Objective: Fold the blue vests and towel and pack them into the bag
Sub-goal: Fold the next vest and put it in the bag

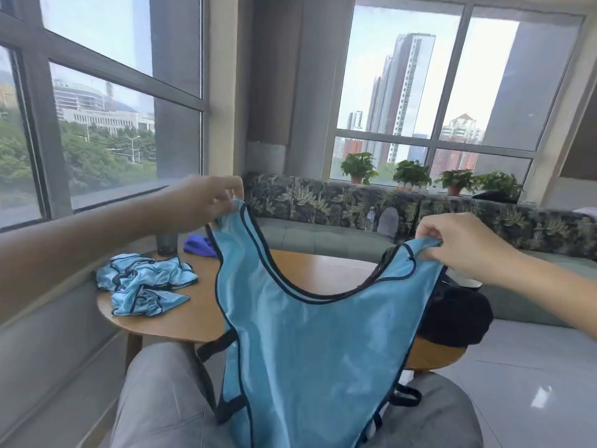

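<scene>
Blue vest [300, 344], light and shiny with dark piping round its edges, hangs spread out in the air over the person's lap, held up by its two shoulder straps. The left hand [206, 202], at about ten o'clock from the vest's middle, pinches the top of the left strap between thumb and curled fingers [234, 185]. The right hand [465, 244], at about two o'clock, grips the top of the right strap, its fingers curled round the bunched cloth. The wide neck opening sags between the two hands, and the body of the vest drapes down over the grey trousers [161, 399], with black side bands showing at its lower edges. Behind the vest stands a round wooden bench [326, 270]. On the bench, at nine o'clock from the held vest, lies a crumpled heap of more blue vests [145, 286]. Beyond that heap, near the bench's far edge, sits a purple towel [197, 245], bunched up, with a dark tumbler [167, 244] just beside it on its left. At three o'clock from the vest a black bag [458, 315] rests on the bench's right side, partly hidden by the cloth. A leaf-patterned sofa [323, 195] runs along the far wall under a windowsill with potted plants [358, 166]
</scene>
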Tool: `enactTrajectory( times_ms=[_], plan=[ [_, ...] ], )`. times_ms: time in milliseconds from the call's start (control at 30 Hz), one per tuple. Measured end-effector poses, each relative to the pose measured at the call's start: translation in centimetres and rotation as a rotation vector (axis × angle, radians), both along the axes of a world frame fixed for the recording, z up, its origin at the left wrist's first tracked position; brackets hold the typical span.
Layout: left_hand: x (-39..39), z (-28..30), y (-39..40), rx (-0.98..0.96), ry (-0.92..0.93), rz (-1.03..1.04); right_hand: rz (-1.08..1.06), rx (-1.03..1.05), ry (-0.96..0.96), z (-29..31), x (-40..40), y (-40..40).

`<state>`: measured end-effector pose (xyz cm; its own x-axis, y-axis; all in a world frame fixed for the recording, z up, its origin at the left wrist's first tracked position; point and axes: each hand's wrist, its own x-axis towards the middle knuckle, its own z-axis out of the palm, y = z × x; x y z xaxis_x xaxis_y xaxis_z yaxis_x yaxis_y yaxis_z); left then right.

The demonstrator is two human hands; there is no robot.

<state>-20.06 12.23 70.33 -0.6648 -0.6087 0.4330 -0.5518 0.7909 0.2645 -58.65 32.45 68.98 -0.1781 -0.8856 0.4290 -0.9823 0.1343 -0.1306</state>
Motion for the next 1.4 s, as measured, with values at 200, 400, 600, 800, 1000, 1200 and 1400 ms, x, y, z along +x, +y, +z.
enactTrajectory(
  times_ms=[200,400,600,800,1000,1200,1400],
  plan=[
    [-2.2,-5.6,-2.3,-0.208,-0.198,0.135,-0.025,-0.092,-0.049,-2.6,-0.5,-2.7],
    [-3.7,-9.3,-6.0,-0.234,-0.208,0.198,-0.163,-0.154,0.306,-6.7,-1.7,-6.8],
    [-5.4,-13.6,-12.3,-0.289,-0.258,0.173,-0.127,-0.095,0.522,-10.0,-2.7,-12.2],
    [-8.7,-17.9,-19.7,-0.240,-0.255,0.234,-0.143,0.022,0.577,-14.7,-5.2,-19.5],
    [-12.3,-22.6,-27.3,-0.079,-0.360,0.232,-0.148,0.219,0.518,-19.2,-8.5,-28.1],
    [-15.0,-28.7,-30.2,0.084,-0.554,0.237,-0.184,0.544,0.325,-25.8,-9.6,-33.2],
    [-14.8,-33.1,-29.4,-0.069,-0.529,0.288,-0.228,0.292,0.360,-30.8,-9.2,-33.3]
  ],
)
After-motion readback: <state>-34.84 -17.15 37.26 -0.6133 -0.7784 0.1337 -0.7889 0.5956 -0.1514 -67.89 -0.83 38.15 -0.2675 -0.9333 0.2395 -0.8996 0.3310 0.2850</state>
